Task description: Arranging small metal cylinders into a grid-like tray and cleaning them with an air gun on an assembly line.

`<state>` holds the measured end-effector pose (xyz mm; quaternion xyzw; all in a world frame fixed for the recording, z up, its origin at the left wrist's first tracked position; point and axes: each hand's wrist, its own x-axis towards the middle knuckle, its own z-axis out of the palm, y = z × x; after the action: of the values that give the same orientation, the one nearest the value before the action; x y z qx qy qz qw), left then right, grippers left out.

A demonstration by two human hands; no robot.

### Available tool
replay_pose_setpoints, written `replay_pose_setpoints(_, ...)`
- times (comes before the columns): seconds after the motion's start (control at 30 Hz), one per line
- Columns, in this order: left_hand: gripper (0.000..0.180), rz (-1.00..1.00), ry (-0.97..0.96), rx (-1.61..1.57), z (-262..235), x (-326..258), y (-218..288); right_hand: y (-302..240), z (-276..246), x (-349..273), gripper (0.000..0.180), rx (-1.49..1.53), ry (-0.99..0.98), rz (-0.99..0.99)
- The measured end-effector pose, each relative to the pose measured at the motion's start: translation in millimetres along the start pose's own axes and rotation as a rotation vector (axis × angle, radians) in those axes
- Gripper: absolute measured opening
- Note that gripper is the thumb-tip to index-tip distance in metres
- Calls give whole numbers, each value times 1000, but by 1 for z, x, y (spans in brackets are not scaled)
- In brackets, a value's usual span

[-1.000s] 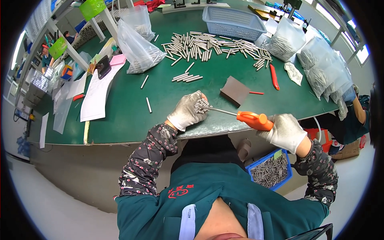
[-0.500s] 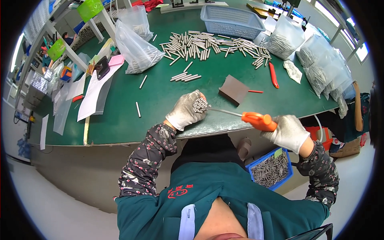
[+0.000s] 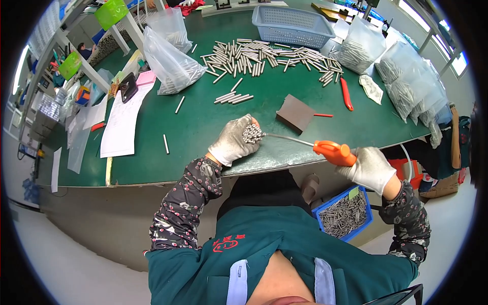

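Note:
My left hand (image 3: 233,142), in a whitish work glove, is closed around a bundle of metal pins (image 3: 252,134) just above the table's front edge. The bundle's round ends face right. My right hand (image 3: 367,170), also gloved, grips an orange air blow gun (image 3: 333,152) in front of the table edge. From the gun a long thin nozzle (image 3: 290,140) points left, its tip close to the pin ends; whether it touches them I cannot tell. Beyond my left hand lie a few loose pins (image 3: 234,98) and a large scattered heap of pins (image 3: 244,57).
A brown block (image 3: 296,113) sits right of the bundle, with red-handled pliers (image 3: 346,95) farther right. Behind the heap stands a blue-grey basket (image 3: 294,38). Pin-filled bags (image 3: 173,63) flank the heap. Below the table is a blue bin (image 3: 368,218) of pins.
My right hand and the blow gun have shifted slightly right. The bundle in my left hand has edged left. One loose pin at the left has moved left, and clear plastic beside the paper has shifted.

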<state>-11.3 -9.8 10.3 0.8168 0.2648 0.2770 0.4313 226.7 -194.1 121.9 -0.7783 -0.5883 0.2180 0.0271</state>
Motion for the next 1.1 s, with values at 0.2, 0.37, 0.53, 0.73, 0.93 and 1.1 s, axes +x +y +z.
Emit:
replay_pose_setpoints(0.2,31,20,-13,31,-1,-1,2,-6,-2,2,45,26,-9,-14)
replay_pose_setpoints(0.37,31,14,-10,74,-1,-2,3,-9,-1,4,43,14,-15,-26)
replay_pose_setpoints(0.53,31,-10,-18,43,-1,-1,0,-7,0,6,43,-2,-13,-42)
replay_pose_setpoints(0.73,33,-10,-10,41,-1,0,3,-13,-2,10,43,-11,26,14)
replay_pose_setpoints(0.93,34,-21,5,-25,1,0,-3,-10,-1,13,40,23,31,-26)
replay_pose_setpoints(1.1,29,38,20,171,-2,-3,-1,9,-7,20,37,497,-80,185)
